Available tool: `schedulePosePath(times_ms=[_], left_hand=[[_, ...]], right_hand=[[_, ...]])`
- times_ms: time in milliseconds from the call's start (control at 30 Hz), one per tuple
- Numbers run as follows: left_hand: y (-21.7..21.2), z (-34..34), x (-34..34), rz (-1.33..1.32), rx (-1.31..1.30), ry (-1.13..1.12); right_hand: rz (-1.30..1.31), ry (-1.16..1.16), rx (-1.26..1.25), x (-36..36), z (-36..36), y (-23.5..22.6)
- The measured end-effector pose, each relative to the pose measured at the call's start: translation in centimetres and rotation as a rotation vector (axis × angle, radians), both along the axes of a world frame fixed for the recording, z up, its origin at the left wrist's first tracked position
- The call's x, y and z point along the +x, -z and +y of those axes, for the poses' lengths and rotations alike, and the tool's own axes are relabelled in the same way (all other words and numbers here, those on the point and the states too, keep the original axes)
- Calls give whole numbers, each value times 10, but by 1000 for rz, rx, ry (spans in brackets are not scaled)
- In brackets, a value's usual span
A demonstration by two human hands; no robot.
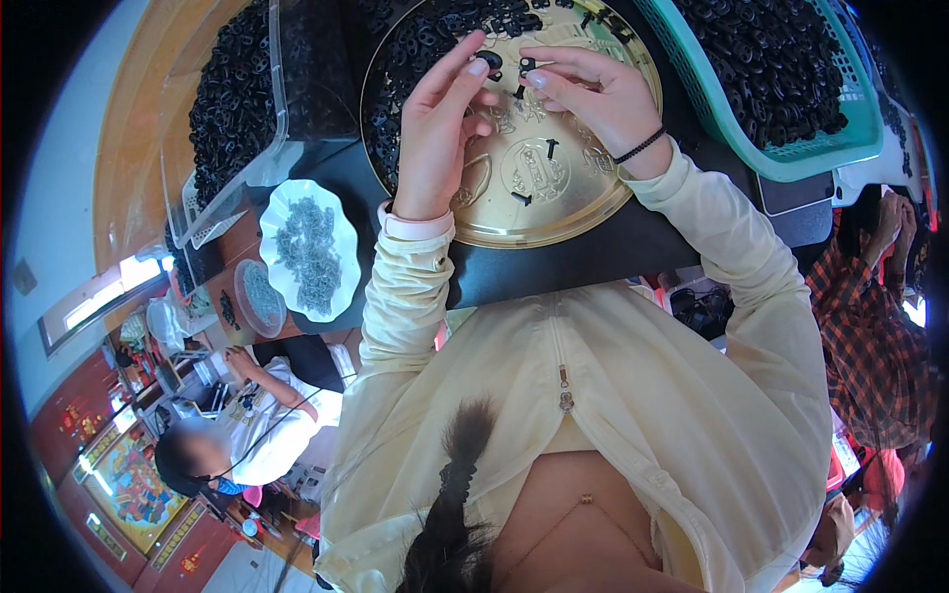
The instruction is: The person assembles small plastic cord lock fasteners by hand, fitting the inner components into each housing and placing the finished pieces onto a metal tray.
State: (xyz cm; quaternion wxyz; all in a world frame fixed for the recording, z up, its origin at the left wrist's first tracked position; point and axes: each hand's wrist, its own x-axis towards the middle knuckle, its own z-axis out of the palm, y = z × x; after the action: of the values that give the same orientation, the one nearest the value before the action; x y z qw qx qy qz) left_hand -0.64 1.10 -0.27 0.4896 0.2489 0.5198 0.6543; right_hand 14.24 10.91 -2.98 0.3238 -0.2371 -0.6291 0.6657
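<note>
My left hand (440, 128) is raised over a round gold embossed tray (554, 212) and pinches a small black plastic part (488, 61) between thumb and fingertips. My right hand (598, 94), with a black band on the wrist, holds another small black piece (526, 67) close beside it. Both hands nearly meet above the tray's upper middle. A heap of black parts (425, 40) fills the tray's far left side. A few loose black pieces (551, 148) lie on the bare gold surface.
A clear plastic bin of black parts (232, 89) stands at the left, a teal basket of black parts (781, 59) at the right. A white scalloped dish of small grey metal pieces (308, 247) sits at the left. Other people sit at lower left and at right.
</note>
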Motion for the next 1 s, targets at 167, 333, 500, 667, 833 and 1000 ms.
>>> schedulePosePath(times_ms=[167, 333, 500, 667, 833, 1000], left_hand=[[-2, 0, 7, 11, -37, 2], [-4, 0, 7, 9, -62, -2], [-2, 0, 7, 84, -75, -8], [1, 0, 8, 132, -124, 0], [-1, -2, 0, 167, -151, 56], [-6, -6, -10, 88, -141, 198]], right_hand=[[-21, -35, 0, 2, 0, -2], [-28, -29, -15, 3, 0, -5], [-83, 1, 96, 4, 1, -6], [-88, -18, 130, 4, 2, -3], [-104, -78, 130, 3, 6, -4], [-1, -211, -208, 0, 9, -8]])
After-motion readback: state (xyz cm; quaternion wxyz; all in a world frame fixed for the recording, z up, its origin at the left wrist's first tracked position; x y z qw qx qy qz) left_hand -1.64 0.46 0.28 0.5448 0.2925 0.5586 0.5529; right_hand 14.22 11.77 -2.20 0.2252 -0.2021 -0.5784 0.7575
